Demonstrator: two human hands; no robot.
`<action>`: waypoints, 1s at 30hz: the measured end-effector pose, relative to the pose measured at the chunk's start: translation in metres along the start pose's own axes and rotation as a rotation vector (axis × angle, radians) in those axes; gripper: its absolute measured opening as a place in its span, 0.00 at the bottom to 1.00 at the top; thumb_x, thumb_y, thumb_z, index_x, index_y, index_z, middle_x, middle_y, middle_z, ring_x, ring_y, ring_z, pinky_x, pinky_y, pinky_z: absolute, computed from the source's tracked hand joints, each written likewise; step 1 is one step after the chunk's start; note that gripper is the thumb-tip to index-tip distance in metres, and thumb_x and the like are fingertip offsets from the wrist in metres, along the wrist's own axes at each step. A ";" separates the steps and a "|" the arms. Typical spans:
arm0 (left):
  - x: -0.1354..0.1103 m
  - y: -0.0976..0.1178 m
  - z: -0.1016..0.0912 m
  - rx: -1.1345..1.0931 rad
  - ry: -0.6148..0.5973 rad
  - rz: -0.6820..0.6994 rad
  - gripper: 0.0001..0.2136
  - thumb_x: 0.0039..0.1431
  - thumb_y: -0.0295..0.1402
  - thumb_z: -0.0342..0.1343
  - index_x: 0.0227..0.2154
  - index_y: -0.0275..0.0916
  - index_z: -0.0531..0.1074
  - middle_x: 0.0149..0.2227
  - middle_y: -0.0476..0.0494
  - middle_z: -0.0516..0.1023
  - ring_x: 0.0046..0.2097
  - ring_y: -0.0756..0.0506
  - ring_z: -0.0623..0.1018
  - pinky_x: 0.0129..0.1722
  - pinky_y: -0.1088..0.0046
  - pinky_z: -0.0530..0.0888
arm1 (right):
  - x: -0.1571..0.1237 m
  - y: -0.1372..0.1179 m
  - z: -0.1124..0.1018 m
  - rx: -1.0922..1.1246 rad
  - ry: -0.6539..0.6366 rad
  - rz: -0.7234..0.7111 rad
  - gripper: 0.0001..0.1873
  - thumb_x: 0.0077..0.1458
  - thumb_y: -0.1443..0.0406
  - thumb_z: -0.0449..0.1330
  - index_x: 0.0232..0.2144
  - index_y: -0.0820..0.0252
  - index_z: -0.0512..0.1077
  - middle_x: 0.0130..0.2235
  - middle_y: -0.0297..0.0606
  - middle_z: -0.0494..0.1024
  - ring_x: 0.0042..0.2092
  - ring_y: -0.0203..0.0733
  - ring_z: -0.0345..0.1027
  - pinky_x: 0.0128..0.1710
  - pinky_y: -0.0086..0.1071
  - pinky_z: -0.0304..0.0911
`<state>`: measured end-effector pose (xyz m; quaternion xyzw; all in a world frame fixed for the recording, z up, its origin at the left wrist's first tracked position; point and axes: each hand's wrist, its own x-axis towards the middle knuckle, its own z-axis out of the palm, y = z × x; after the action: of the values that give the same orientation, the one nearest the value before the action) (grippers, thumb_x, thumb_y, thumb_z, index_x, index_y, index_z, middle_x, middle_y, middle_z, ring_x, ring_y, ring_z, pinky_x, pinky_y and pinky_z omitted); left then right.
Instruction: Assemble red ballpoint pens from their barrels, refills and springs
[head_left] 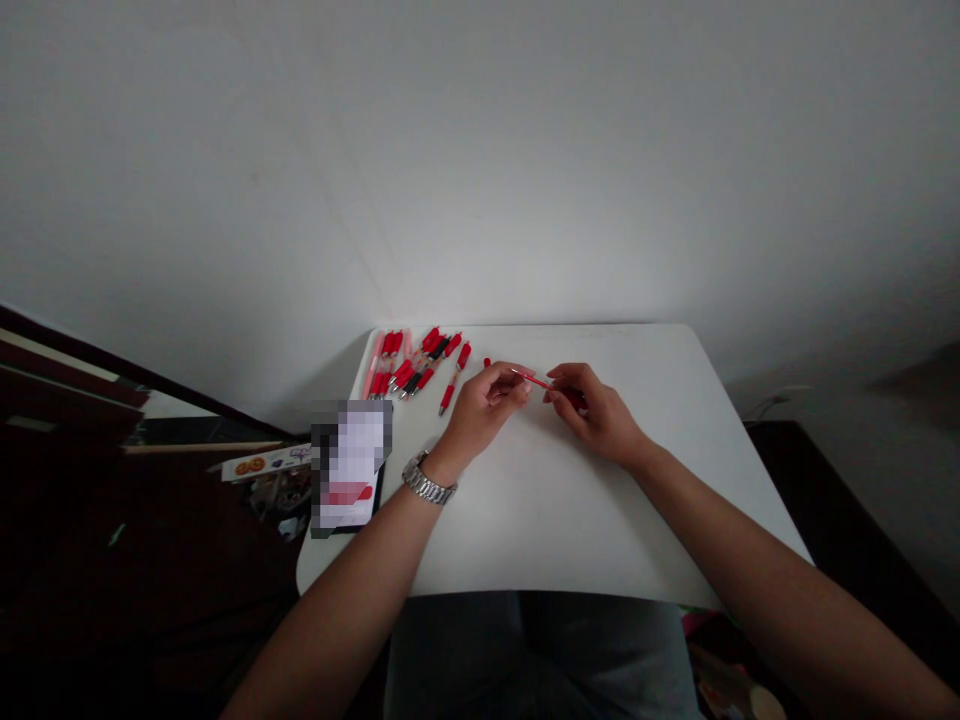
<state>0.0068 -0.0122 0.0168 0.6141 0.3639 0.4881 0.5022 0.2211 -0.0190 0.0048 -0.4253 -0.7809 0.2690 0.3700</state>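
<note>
A thin red pen refill (534, 379) spans the gap between my two hands above the white table (540, 500). My left hand (484, 402) is closed, thumb and fingers pinching at the refill's left end. My right hand (596, 410) curls round a red pen part (576, 397) at the other end; fingers hide most of it, and I cannot tell whether the refill sits inside. Just behind my left fingers a small red piece (487, 362) shows, its lower part hidden. One red pen (454, 378) lies alone to the left of my left hand.
Several red and black pens (424, 362) lie in a pile at the table's back left, beside pale pink sticks (373, 365). A phone (352, 480), partly blurred out, rests on the left edge. The wall (525, 200) rises behind the table.
</note>
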 end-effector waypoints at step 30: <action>0.003 -0.001 -0.007 -0.147 0.208 0.045 0.12 0.63 0.42 0.63 0.39 0.40 0.72 0.37 0.46 0.76 0.39 0.48 0.80 0.45 0.67 0.80 | 0.002 0.004 -0.002 -0.060 0.038 0.003 0.13 0.67 0.60 0.55 0.51 0.54 0.63 0.38 0.39 0.81 0.32 0.40 0.72 0.32 0.32 0.67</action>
<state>0.0010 -0.0069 0.0163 0.5296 0.3634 0.5858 0.4942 0.2235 -0.0149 0.0036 -0.4426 -0.7808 0.2378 0.3715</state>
